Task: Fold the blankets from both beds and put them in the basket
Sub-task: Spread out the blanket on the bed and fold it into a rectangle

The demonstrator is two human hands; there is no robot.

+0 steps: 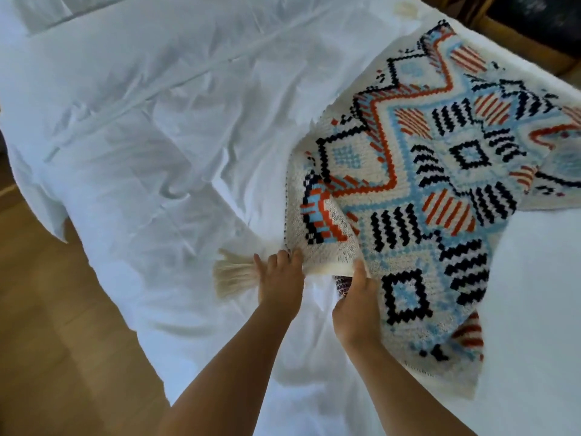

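Note:
A knitted blanket with cream ground and a blue, orange and black geometric pattern lies across the right half of a bed with a white duvet. Its near corner is curled over, showing the reverse side. My left hand grips that curled corner next to a cream tassel that sticks out to the left. My right hand holds the blanket edge just beside it, thumb on top. No basket is in view.
Wooden floor runs along the bed's left side. A wooden furniture piece stands past the bed at the top right. The duvet is wrinkled, with a pillow at the far top left.

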